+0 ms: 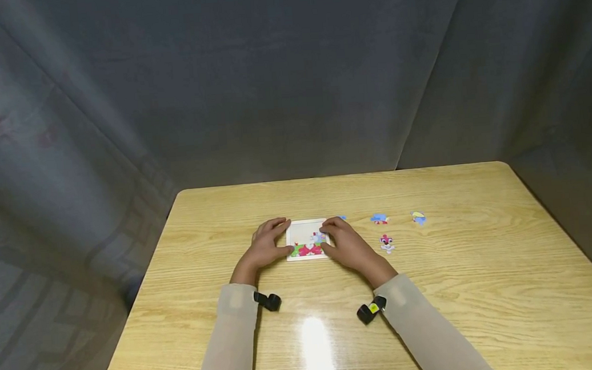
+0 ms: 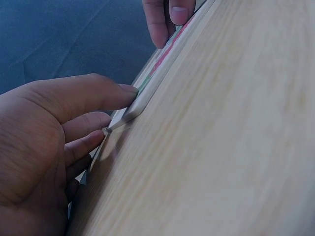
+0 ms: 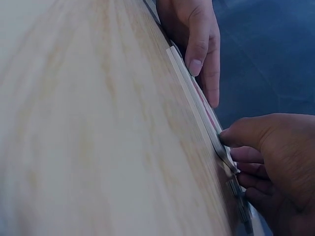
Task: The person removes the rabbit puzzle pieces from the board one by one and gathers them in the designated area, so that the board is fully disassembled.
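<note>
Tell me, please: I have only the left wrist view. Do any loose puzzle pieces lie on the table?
Observer: Yes. In the head view, loose puzzle pieces lie to the person's right of the white frame.

Operator: Thank you. Which of the pieces on the right is nearest to the person's side of the table?

Observer: The pink and white piece; it lies below the blue ones in the head view.

Operator: And is the inside of the frame completely filled?

Observer: No. Its upper left part shows only a plain, pale surface.
</note>
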A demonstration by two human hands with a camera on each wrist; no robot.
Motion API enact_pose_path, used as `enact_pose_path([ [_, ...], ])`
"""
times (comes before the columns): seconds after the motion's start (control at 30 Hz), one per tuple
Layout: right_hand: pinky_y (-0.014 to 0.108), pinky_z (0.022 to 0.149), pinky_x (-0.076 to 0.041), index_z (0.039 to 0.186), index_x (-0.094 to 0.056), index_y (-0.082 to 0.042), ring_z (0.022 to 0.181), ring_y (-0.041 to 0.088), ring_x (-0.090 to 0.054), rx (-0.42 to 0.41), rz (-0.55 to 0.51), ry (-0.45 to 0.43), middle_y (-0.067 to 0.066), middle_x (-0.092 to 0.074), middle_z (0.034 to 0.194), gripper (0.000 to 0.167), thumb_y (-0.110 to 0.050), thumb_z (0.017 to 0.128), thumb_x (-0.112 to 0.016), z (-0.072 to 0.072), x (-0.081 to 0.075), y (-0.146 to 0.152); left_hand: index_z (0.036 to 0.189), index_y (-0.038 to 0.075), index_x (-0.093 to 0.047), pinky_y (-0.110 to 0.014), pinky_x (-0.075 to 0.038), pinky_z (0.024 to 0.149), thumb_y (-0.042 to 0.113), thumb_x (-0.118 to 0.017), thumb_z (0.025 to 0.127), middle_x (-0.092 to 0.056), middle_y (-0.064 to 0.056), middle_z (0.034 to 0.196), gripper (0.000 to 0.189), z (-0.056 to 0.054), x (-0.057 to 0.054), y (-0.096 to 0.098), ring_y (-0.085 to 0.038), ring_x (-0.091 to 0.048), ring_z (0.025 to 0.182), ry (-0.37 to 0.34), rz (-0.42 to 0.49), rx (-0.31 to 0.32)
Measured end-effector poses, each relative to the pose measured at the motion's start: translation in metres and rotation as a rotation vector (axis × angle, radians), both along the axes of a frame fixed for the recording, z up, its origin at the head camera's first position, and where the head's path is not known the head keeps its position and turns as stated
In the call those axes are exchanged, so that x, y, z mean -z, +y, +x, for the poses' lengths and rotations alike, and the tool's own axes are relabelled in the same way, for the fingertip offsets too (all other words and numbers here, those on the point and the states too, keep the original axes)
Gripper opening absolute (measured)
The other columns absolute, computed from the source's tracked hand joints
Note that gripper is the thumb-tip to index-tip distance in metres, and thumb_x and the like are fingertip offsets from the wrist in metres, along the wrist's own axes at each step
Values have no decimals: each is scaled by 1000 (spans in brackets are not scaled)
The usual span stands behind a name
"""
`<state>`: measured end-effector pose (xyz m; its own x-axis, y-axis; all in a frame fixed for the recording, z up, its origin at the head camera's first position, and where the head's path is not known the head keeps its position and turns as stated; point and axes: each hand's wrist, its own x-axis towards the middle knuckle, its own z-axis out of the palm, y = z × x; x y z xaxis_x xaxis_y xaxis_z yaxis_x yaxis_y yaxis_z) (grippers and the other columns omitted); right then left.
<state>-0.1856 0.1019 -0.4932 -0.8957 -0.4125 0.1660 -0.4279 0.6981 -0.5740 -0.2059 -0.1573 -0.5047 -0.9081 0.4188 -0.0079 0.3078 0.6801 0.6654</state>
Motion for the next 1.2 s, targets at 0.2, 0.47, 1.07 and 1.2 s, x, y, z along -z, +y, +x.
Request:
enact_pose_path([
  [0.2,41,101,-42,123,-64,1,120,27,-52,-3,14,1,11,-52,129,39,-22,92,-68,0,0,-1,152,15,-37,-58,-11,112,32,-72,88,-28,-6,156,75,2,-2,-1,-33,-16,144,-3,8,-5],
  [0.47,42,101,-42,120,-63,0,120,28,-52,5,-8,-4,12,-53,127,36,-20,91,-69,0,-1,-1,152,18,-36,-56,-10,113,34,-72,88,-27,-3,157,75,1,-3,0,-31,-15,145,-18,1,-9],
  [1.07,43,97,-44,120,-64,-6,115,28,-55,32,-9,-9,9,-58,120,34,-19,90,-71,3,-5,-1,152,18,-36,-57,-9,113,34,-72,89,-26,-4,157,75,1,-1,0,-31,-13,145,-27,16,-2],
  [1.2,44,99,-43,120,-65,-7,117,28,-54,39,-7,-14,9,-59,121,33,-19,90,-71,4,-5,-1,152,17,-37,-57,-9,113,33,-72,88,-27,-5,157,74,2,-1,1,-31,-14,145,-16,18,-5],
])
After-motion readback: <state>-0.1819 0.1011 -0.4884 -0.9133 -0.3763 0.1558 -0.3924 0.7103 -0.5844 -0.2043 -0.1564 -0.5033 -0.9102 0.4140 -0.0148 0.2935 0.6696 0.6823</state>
